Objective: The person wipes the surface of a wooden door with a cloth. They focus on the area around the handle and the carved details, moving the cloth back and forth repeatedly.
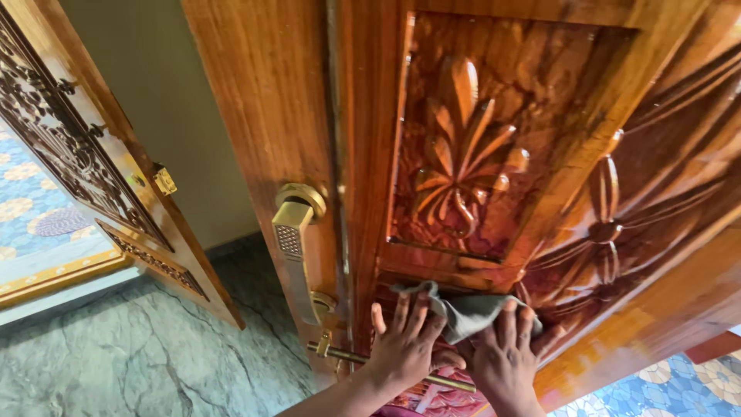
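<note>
A glossy carved wooden door fills most of the head view, with a raised flower panel in its middle. Low on the door, a grey cloth is pressed flat against the wood. My left hand lies on the cloth's left part, fingers spread. My right hand presses on its right part, beside the left hand. A brass pull handle stands just left of my hands, and a brass latch bolt sticks out below it, by my left wrist.
A second carved door leaf with a small brass fitting stands open at the left. The floor is grey-green marble, with patterned blue and yellow tiles beyond it and at the bottom right.
</note>
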